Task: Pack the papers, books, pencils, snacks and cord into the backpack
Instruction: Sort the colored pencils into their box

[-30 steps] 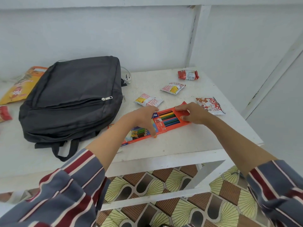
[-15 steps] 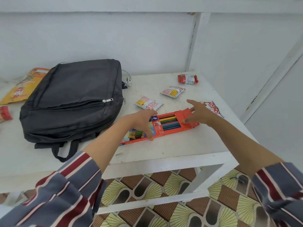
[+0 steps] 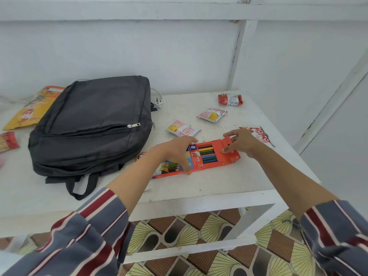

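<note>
Pencil box (image 3: 209,165), orange, near middle of bench (image 3: 229,182): large white "12" with "Luna" beside it, running along the box's length. Blue square logo at its far edge, name not legible. Fine white print along the near edge, too small to read.

Right-hand snack packet (image 3: 260,134): bold red script, cannot make it out. Far red packet (image 3: 230,99): white label, blurred. Orange bag (image 3: 29,110), far left: red logo, unreadable.
</note>
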